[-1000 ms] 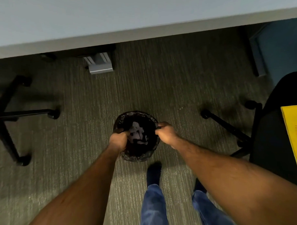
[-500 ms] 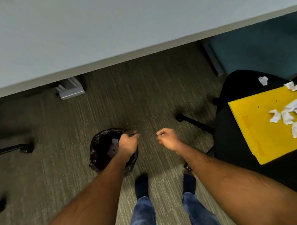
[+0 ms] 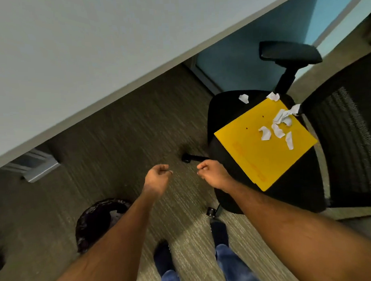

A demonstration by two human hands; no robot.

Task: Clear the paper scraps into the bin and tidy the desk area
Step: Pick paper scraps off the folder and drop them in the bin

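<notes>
A small bin (image 3: pixel 92 219) lined with a black bag stands on the carpet at lower left, partly hidden by my left forearm; pale paper shows inside. My left hand (image 3: pixel 157 178) hovers above and right of it, fingers curled shut, holding nothing. My right hand (image 3: pixel 211 174) is also a loose fist, empty, just left of a black office chair (image 3: pixel 227 109). On the chair seat lies a yellow folder (image 3: pixel 263 156) carrying several white paper scraps (image 3: pixel 276 128). Two more scraps lie on the seat, one (image 3: pixel 243 98) apart from the folder and one (image 3: pixel 273 96) at its far corner.
The pale desk top (image 3: pixel 72 49) fills the upper left, its edge overhanging the carpet. A grey metal desk foot (image 3: pixel 39 168) sits at left. The chair's armrest (image 3: pixel 288 52), mesh back (image 3: pixel 348 134) and castors (image 3: pixel 186 158) are at right. My feet are at the bottom.
Both hands have let go of the bin's rim and risen away from it. The view has swung right, bringing the chair, yellow folder and scraps into sight.
</notes>
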